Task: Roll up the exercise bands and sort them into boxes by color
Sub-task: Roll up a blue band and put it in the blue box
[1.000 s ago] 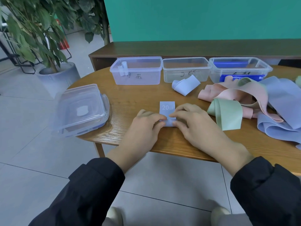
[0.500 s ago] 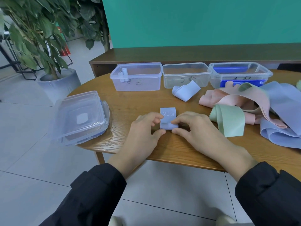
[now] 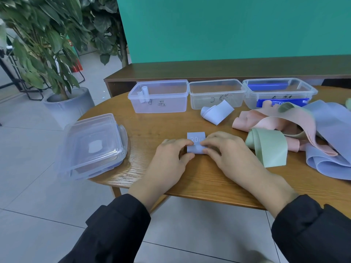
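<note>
1. Head view, far left: a stack of clear lids (image 3: pixel 91 145) sits at the left rim of my round wooden table (image 3: pixel 152 126), well apart from my hands.
2. My left hand (image 3: pixel 169 158) lies palm down, its curled fingertips pinching the left end of a small blue band (image 3: pixel 195 143).
3. The blue band lies between my two hands, mostly rolled. The roll's long axis runs left to right, and its free flat tail, printed "20", points away from me toward the boxes.
4. My right hand (image 3: pixel 226 150) pinches the roll's right end, fingers curled over it. Both hands are equally near.
5. I judge that the roll must travel away from me along the tail, then go to the left box (image 3: pixel 159 97), which is beyond my left hand and already holds a pale roll.
6. Further right stand the middle box (image 3: pixel 216 93) and right box (image 3: pixel 279 92), with a loose pile of pink, green and blue bands (image 3: pixel 296 133) beside my right hand.
</note>
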`<action>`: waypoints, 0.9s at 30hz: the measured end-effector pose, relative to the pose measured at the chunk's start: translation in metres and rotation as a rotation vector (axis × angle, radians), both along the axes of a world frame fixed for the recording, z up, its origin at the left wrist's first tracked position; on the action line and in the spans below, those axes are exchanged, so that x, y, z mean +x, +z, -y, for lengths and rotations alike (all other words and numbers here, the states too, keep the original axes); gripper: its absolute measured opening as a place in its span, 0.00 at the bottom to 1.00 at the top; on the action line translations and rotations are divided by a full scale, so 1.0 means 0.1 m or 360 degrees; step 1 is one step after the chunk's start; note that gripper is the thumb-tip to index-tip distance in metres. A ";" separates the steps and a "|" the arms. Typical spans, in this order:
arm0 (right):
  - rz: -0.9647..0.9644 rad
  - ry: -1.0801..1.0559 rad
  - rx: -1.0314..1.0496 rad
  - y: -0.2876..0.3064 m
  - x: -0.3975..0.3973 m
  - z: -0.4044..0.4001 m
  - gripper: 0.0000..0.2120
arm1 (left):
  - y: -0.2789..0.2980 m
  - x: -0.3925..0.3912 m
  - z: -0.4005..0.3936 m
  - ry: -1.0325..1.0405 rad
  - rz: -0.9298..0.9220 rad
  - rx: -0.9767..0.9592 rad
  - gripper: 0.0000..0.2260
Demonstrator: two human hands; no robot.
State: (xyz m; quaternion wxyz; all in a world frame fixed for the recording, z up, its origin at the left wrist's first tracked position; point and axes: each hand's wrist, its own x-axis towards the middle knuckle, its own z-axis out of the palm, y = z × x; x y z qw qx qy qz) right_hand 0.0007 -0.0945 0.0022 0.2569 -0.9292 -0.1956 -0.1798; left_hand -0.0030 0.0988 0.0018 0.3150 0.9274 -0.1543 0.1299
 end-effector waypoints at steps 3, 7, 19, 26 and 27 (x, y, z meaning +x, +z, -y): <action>-0.0002 -0.0016 0.0008 0.01 0.03 -0.01 0.08 | -0.03 0.06 -0.01 -0.0002 0.0019 0.0024 0.15; -0.0113 0.0020 -0.0076 0.00 0.08 0.01 0.13 | -0.04 0.11 0.00 -0.0008 0.0095 -0.0023 0.17; -0.0185 -0.0004 -0.0015 0.00 0.19 0.02 0.16 | 0.01 0.21 0.05 -0.0017 -0.0024 -0.0149 0.10; -0.0216 0.0079 -0.0089 0.04 0.00 0.08 0.14 | 0.04 -0.09 0.02 -0.0049 -0.0029 -0.0197 0.09; -0.0223 0.0088 -0.0116 0.06 -0.04 0.09 0.13 | 0.03 -0.14 0.01 -0.0064 -0.0016 -0.0198 0.08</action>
